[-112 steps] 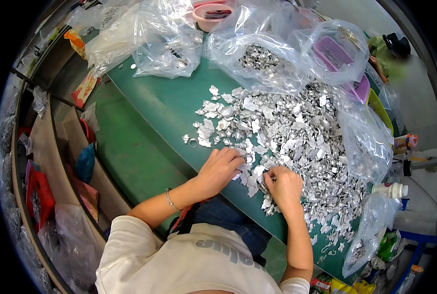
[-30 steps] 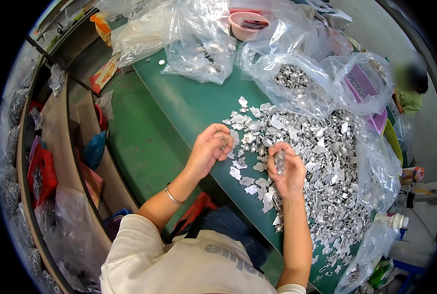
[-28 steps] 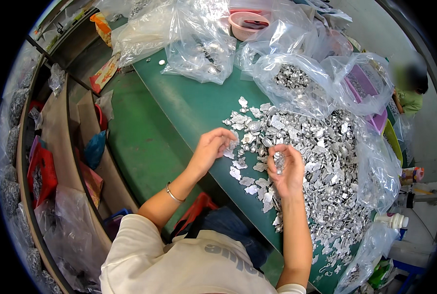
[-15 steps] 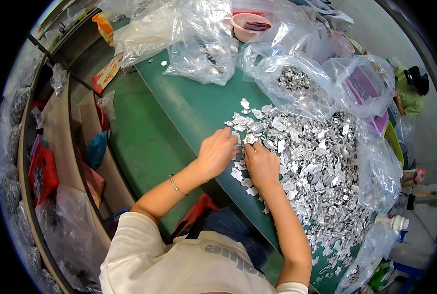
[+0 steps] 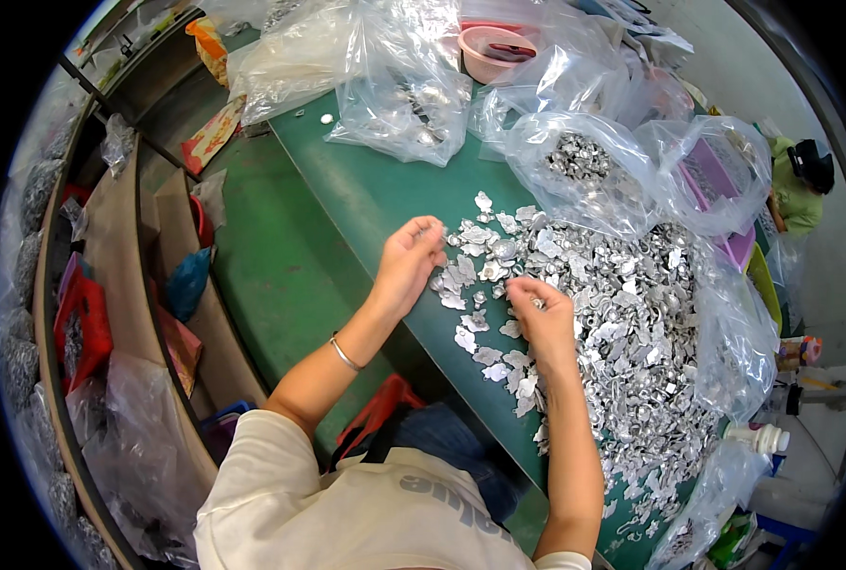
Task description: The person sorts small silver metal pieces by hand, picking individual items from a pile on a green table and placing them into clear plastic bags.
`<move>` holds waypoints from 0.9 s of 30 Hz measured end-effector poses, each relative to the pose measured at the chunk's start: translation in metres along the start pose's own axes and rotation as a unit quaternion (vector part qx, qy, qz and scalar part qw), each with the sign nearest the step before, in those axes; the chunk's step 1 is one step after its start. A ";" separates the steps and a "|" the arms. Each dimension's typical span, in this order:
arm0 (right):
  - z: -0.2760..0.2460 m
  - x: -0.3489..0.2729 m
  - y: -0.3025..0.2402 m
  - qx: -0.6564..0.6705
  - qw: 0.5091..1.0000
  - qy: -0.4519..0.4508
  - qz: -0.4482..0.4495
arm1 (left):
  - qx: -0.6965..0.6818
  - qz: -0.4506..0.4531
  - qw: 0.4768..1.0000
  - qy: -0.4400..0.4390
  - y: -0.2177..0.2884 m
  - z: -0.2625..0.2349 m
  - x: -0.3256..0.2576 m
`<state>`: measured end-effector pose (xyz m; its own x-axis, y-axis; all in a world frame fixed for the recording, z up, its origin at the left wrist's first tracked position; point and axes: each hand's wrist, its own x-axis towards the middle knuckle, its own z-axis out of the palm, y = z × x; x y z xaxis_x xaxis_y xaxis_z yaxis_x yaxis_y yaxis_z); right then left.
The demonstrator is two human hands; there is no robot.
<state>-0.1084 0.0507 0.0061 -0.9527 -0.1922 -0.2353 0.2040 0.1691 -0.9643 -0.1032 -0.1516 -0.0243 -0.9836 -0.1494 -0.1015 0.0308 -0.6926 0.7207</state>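
Head view: the left hand (image 5: 412,262), with a silver bangle (image 5: 346,352) on its wrist, is raised above the near edge of the worktop (image 5: 376,180), fingers bent in toward the thumb; whether it grips anything, I cannot tell. The right hand (image 5: 550,325) is apart from it, over the near side of a heap of silvery metal pieces (image 5: 622,332), fingers curled (a glint of metal shows inside the curl, too small to tell whether it is clamped). Flat, irregular metal pieces and small rounded ones lie scattered between and just beyond the hands, while the main heap spreads beyond and to the right of the right hand.

Farther out, beyond the right hand, an open clear plastic bag (image 5: 537,190) holds more metal pieces, with a lilac basket (image 5: 707,177) past it to the right. Straight beyond the left hand lies another clear bag (image 5: 371,128), a pink bowl (image 5: 480,66) behind it. Well right of both hands stands a white bottle (image 5: 757,438); far beyond, a co-worker in a green top (image 5: 795,201).
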 end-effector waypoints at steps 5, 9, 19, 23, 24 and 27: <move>0.025 -0.002 0.007 -0.503 0.833 0.088 -0.212 | -0.181 0.000 0.982 0.044 0.007 -0.011 -0.002; 0.027 0.002 0.009 -0.548 0.798 0.089 -0.234 | -0.029 0.016 0.998 0.061 0.018 -0.004 -0.023; -0.012 -0.003 -0.006 0.464 0.870 -0.048 0.158 | 0.096 -0.045 0.987 0.120 0.031 -0.017 -0.056; -0.008 -0.002 0.001 0.314 0.944 -0.022 0.100 | 0.451 0.169 0.870 0.104 0.004 -0.017 -0.054; -0.008 -0.002 0.004 0.231 0.970 -0.026 0.078 | 0.461 0.166 0.864 0.116 0.003 -0.016 -0.056; 0.004 -0.005 0.012 -0.104 0.989 0.037 -0.099 | 0.506 0.153 0.837 0.142 0.007 -0.011 -0.060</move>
<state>-0.1008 0.0498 -0.0045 -0.9847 -0.1720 -0.0266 -0.0323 0.3308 -0.9431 -0.0423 -0.1553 -0.0207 -0.8706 -0.4722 0.1383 -0.0344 0.3387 0.9403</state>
